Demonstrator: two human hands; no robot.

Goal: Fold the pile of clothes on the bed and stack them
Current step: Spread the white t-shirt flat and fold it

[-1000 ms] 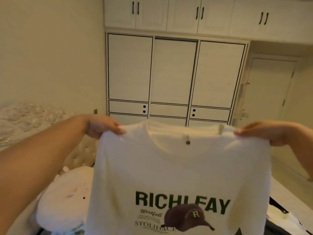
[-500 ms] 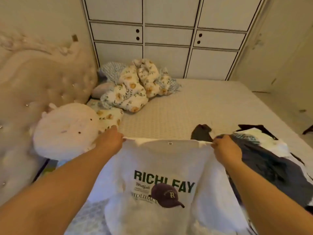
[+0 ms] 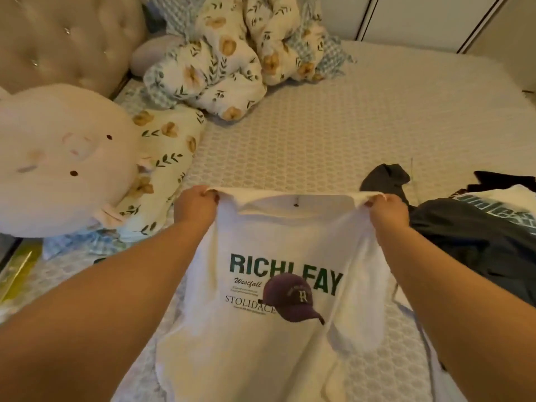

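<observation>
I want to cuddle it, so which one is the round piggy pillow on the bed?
Start at the tufted headboard in the far left corner of the bed. Just below it, left of the leafy flowered pillow, lies the round plush pillow. It alone is plain pale pink, with two small dark dots for eyes, while the bedding beside it is covered in flowers.

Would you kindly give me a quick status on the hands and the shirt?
Left hand and right hand each pinch a shoulder of the white printed cotton T-shirt. Print faces up. Dark grey clothes pile lies to the right.
</observation>
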